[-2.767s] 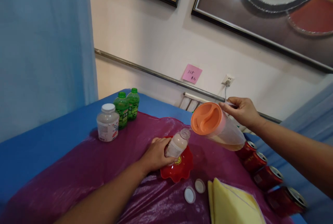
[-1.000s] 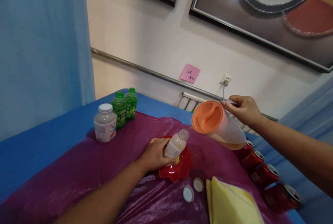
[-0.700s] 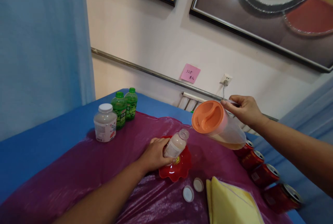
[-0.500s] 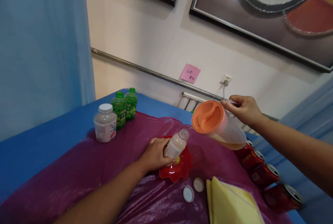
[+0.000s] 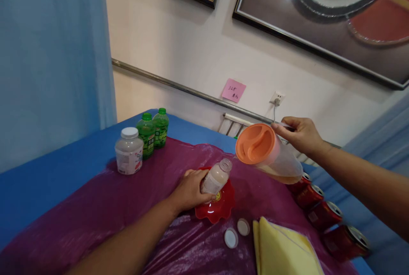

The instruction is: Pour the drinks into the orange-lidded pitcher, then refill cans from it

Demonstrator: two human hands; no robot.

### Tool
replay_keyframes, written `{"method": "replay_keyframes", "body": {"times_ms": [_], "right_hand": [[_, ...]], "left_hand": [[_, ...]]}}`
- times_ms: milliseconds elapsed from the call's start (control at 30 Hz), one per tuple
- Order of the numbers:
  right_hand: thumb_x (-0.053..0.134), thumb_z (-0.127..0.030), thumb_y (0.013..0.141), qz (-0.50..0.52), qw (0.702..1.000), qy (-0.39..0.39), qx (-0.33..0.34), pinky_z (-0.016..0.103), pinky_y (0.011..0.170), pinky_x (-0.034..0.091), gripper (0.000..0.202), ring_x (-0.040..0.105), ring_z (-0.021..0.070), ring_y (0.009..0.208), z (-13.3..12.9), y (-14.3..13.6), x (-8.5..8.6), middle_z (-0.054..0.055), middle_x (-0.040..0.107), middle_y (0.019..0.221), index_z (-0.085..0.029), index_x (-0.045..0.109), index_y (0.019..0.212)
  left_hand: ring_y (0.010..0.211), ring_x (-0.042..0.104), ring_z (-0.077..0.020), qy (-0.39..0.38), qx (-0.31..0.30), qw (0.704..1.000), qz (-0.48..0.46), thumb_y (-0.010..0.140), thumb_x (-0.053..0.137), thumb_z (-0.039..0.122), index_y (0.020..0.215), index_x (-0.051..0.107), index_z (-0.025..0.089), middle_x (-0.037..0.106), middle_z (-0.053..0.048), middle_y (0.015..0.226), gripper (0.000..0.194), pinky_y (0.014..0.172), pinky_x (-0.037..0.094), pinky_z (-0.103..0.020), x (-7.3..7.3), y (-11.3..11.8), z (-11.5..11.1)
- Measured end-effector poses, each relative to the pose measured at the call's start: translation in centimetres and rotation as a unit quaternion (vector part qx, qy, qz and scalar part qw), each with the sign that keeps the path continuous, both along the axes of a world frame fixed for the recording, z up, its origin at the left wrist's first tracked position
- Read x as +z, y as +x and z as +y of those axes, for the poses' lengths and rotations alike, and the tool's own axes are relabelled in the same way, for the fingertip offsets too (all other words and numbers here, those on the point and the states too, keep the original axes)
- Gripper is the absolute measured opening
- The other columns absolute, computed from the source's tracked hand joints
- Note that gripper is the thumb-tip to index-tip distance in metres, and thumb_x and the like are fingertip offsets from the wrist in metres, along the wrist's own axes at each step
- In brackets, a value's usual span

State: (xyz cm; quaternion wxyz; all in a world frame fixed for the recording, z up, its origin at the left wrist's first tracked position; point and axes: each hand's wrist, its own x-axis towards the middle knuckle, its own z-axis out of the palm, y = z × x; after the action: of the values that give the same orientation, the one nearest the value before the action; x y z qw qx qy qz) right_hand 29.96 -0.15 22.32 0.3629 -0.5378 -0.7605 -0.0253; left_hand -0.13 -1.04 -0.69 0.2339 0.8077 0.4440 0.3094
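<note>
Two bare hands work over a purple plastic sheet spread on a blue table. The left hand wraps around the lower half of a small transparent bottle, thumb on the near side. The bottle leans over a red scalloped dish, its long axis slanting up to the right, its open mouth toward the jug; whether its base touches the dish cannot be told.

The right hand closes around the handle of a translucent jug, the handle mostly hidden. The jug is tipped onto its side in the air, orange lid facing left, base pointing right and slightly down, with tan liquid along its lower wall. A narrow gap shows between lid and bottle mouth.

Red cans line the right edge, near the jug's base. Two white caps and a folded yellow cloth lie on the near side. A broad stretch of sheet separates the left hand from a white-lidded jar and two green-capped bottles.
</note>
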Motion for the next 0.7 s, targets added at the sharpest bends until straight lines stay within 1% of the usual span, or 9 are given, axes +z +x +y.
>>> {"method": "replay_keyframes", "body": {"times_ms": [167,433,700], "right_hand": [[0.063,-0.061,0.078,-0.003,1.000,0.002,-0.003,0.028,0.047,0.018,0.055,0.024,0.0095,0.051,-0.04,-0.07,0.08,-0.005,0.024,0.053,-0.024,0.034,0.051],[0.064,-0.063,0.078,0.003,1.000,-0.004,-0.007,0.028,0.047,0.019,0.056,0.025,0.0096,0.050,-0.15,-0.03,0.17,-0.005,0.025,0.052,-0.024,0.035,0.051],[0.063,-0.064,0.078,-0.005,1.000,0.000,-0.004,0.027,0.046,0.019,0.058,0.025,0.0098,0.050,-0.12,0.31,0.21,-0.005,0.025,0.052,-0.023,0.035,0.050]], "left_hand": [[0.111,0.066,-0.0328,0.001,0.002,1.000,0.001,0.066,0.086,0.045,0.119,0.066,0.026,0.075,-0.004,0.120,0.060,0.100,0.038,-0.042,0.03,0.00,0.05],[0.113,0.065,-0.0329,-0.004,-0.001,1.000,0.002,0.066,0.086,0.046,0.120,0.066,0.025,0.074,-0.005,0.123,0.061,0.101,0.038,-0.043,0.22,0.00,0.01],[0.112,0.066,-0.0326,0.002,0.001,1.000,0.007,0.067,0.085,0.044,0.120,0.066,0.025,0.075,-0.004,0.121,0.059,0.100,0.039,-0.043,0.05,0.02,0.06]]}}
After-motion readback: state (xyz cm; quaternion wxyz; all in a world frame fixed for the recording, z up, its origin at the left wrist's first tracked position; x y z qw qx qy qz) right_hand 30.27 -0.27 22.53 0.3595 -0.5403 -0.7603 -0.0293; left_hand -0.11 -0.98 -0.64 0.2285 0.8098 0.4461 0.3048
